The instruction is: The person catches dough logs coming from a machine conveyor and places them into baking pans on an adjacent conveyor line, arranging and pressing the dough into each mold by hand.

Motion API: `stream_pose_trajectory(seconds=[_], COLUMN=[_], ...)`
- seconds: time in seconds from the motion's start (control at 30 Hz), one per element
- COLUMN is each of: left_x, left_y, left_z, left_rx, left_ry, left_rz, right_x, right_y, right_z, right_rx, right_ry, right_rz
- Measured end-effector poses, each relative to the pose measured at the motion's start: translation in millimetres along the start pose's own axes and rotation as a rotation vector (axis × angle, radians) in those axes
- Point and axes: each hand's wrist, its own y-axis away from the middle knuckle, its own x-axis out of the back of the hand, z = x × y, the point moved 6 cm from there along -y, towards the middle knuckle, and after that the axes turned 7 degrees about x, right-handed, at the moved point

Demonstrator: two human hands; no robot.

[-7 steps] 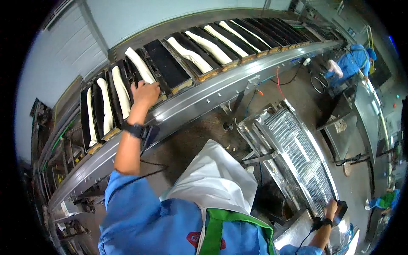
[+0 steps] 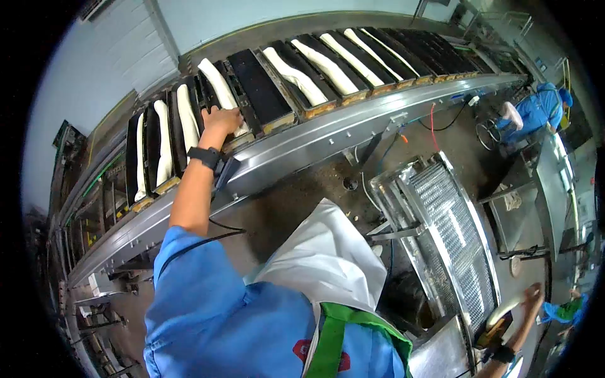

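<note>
My left hand [image 2: 222, 121] rests over the near end of a pale dough strip [image 2: 216, 80], fingers bent and apart. That strip lies in a long black pan on the conveyor, and the hand covers its near end. On the far right, my right hand [image 2: 534, 301] is closed at the upper end of another dough strip [image 2: 503, 309], which slopes down to the left over the end of a metal mesh belt [image 2: 450, 214]. A dark device strapped to each wrist partly blocks the view.
More pans on the curved conveyor [image 2: 302, 145] hold dough strips; one black pan [image 2: 258, 88] beside my left hand holds none. A person in blue [image 2: 535, 110] bends at the right. A hose and cables hang below the conveyor rail.
The dough strip at my right hand has come into view, and that hand has moved right and slightly up. My left hand stays at the same strip. The camera view has shifted.
</note>
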Motion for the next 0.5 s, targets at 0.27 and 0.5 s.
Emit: stream_pose_trajectory(seconds=[0.27,0.5], left_x=[-12,-6], left_y=[-25,64], left_z=[-52,-99], left_rx=[-0.012,-0.124], left_ry=[0.08,0.461], left_rz=[0.009,0.211], right_x=[-364,-597], right_y=[43,123], right_z=[-310,-381], right_rx=[0.662,0.92], right_ry=[0.124,-0.313], right_rz=[-0.204,-0.447])
